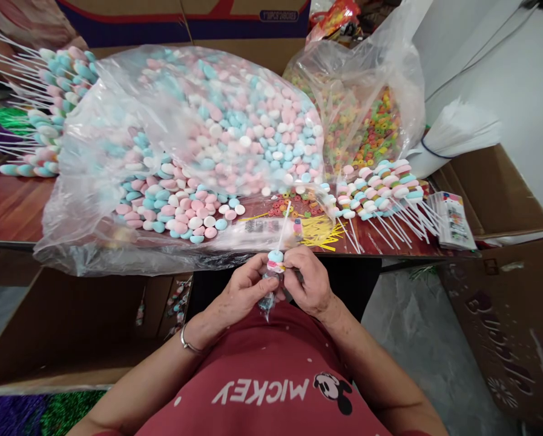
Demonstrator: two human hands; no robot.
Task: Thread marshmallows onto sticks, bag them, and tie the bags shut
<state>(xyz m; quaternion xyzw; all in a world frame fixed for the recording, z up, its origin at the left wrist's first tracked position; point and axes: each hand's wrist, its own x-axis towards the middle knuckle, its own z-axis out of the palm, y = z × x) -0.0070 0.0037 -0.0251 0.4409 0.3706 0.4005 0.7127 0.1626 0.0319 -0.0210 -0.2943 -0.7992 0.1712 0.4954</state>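
Note:
Close to my body I hold a candy skewer (275, 257) with its white stick pointing up and away. Clear plastic wrap (266, 303) covers its lower part and hangs below my fingers. My left hand (248, 284) is closed around the wrapped candies from the left. My right hand (311, 281) pinches beside the top candies, where a bit of yellow tie shows at the fingertips. Just beyond lie a bundle of yellow twist ties (321, 231) and printed clear sleeves (262, 233). To their right, several candy skewers (384, 188) are piled up, sticks toward me.
A large clear bag (117, 109) spills pink, blue and white candies (184, 209) onto the table. Behind are a bag of ring candies (380, 130) and a bundle of white sticks (462, 130). More skewers (48, 124) lie left; an open box (85, 327) sits below.

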